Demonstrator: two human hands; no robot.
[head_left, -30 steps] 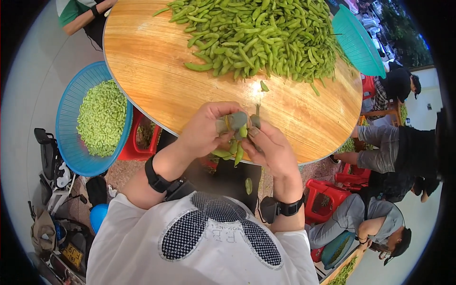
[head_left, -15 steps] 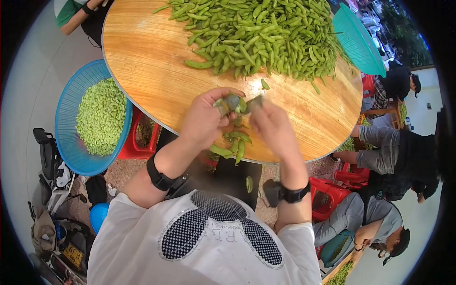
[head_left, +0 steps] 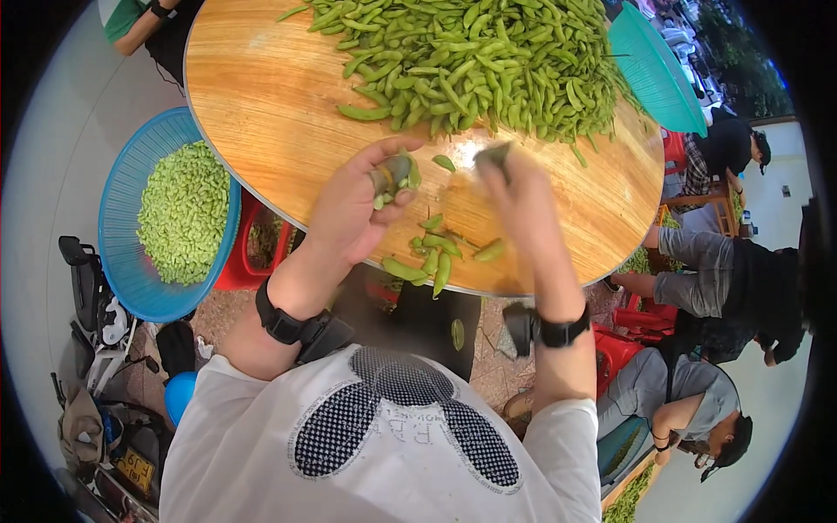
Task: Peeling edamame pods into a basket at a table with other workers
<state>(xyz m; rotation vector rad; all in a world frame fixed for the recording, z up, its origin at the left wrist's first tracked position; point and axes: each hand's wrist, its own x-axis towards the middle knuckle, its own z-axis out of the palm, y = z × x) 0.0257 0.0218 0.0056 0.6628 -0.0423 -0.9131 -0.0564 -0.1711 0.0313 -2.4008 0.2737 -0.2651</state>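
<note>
Over the near part of the round wooden table (head_left: 261, 113), my left hand (head_left: 343, 205) is cupped, palm up, around several pale green soybeans (head_left: 382, 200). A greyish cover shows near its fingertips, with a green pod piece (head_left: 412, 172) beside it. My right hand (head_left: 529, 205) is apart from the left and smeared by motion. Something dark grey-green (head_left: 493, 156) shows at its fingertips; whether it grips anything is unclear. Between the hands lies one small green pod (head_left: 444, 163). Several soybean pods (head_left: 432, 254) lie at the near edge, another pod (head_left: 490, 251) close to my right wrist.
A large heap of green pods (head_left: 488, 74) covers the table's far side. To the left, a blue basket (head_left: 113, 213) of shelled beans rests by a red stool (head_left: 240, 272). A teal basket (head_left: 654, 65) leans at far right. Other people (head_left: 680, 388) sit along the right.
My hands have separated: the right has moved right, the left slightly left and open enough to show beans. A pod now shows by my right wrist.
</note>
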